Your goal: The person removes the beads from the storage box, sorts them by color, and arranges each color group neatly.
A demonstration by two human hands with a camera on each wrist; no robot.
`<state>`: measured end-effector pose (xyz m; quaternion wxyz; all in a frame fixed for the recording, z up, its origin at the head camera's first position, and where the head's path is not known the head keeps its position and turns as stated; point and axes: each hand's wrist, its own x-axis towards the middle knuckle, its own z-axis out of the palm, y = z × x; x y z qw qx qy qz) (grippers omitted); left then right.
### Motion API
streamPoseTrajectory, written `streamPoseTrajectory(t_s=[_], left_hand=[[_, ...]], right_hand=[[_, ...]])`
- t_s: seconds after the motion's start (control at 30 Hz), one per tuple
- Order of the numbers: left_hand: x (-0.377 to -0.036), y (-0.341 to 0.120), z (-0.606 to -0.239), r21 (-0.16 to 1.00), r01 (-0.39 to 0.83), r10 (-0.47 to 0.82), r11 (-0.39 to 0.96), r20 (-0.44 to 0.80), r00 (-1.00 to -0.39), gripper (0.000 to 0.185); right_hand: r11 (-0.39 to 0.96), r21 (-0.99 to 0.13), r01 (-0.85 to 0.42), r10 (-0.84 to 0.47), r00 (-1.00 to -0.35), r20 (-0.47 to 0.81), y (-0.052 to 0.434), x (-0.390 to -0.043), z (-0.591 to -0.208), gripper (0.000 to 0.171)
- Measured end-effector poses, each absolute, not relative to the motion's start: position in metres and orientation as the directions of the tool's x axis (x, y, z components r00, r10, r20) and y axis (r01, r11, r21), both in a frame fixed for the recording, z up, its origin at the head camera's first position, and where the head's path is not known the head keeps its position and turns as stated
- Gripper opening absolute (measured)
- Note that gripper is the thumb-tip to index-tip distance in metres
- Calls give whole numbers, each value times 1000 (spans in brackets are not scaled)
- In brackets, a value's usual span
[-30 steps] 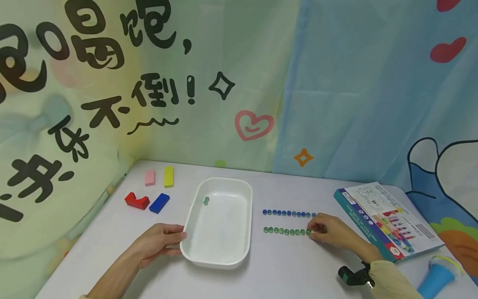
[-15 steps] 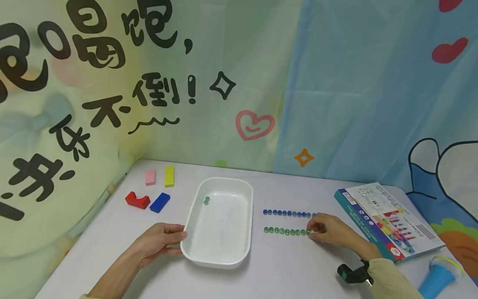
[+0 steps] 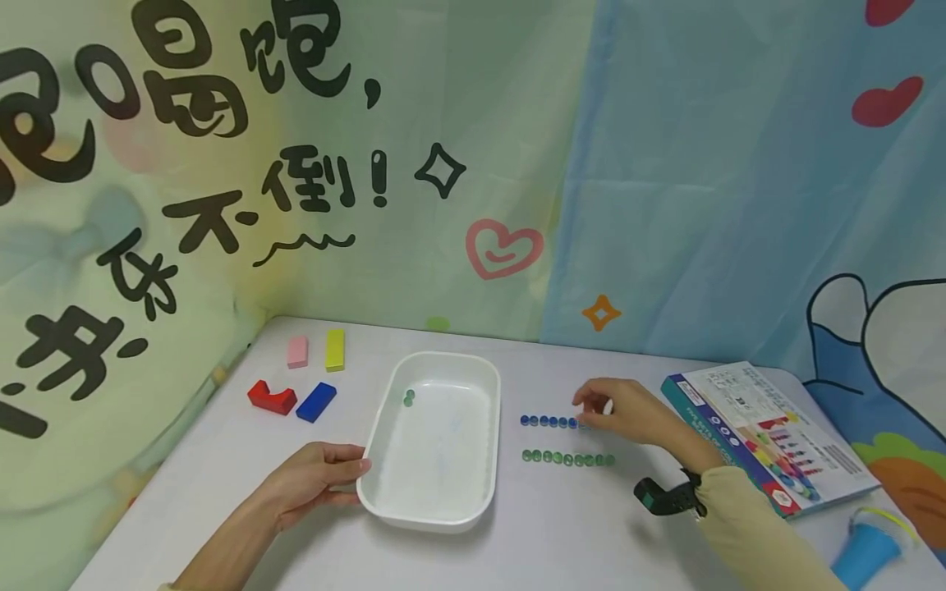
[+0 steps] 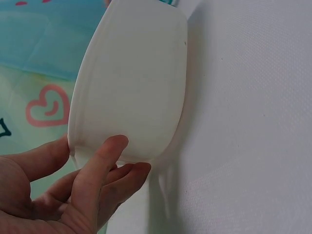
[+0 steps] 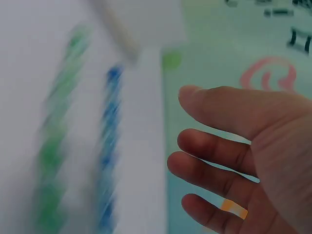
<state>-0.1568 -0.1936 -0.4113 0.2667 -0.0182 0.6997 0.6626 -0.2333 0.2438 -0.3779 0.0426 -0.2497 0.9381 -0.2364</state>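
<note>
My left hand (image 3: 325,476) grips the near-left side of a white tray (image 3: 429,517), thumb and fingers on its rim and outer wall in the left wrist view. Two small green glass beads (image 3: 409,398) lie inside the tray. Right of it, my right hand (image 3: 624,410) is over the right end of a row of blue glass beads (image 3: 553,421), hiding part of it. In the right wrist view, its thumb and fingers are apart with nothing seen between them. A row of green glass beads (image 3: 567,460) lies nearer me, blurred in that wrist view.
At the back left lie a pink block (image 3: 297,351), a yellow block (image 3: 335,350), a red notched block (image 3: 271,399) and a blue block (image 3: 316,402). A boxed set (image 3: 769,435) lies on the right, beside a blue cup (image 3: 865,554). A printed curtain hangs behind the table.
My right hand has left the right end of the green row and moved back and left over the blue row. The left hand and tray stay in place.
</note>
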Motion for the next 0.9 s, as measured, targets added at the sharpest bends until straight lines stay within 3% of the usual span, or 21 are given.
streamPoseTrajectory(t_s=[0.23, 0.43, 0.63, 0.9], left_hand=[[-156, -195, -412, 918, -379, 319, 114, -395, -861, 63], [-157, -195, -414, 927, -362, 338, 99, -373, -864, 61], [-157, -194, -414, 927, -362, 339, 98, -373, -864, 59], [-157, -195, -413, 932, -354, 349, 79, -359, -866, 59]], right_hand=[[685, -467, -559, -621, -783, 27, 148, -267, -349, 25], [629, -519, -579, -695, -718, -39, 75, -287, -361, 21], [702, -468, -538, -660, -737, -143, 31, -300, -388, 19], [777, -385, -498, -603, -765, -229, 9, -299, -402, 25]])
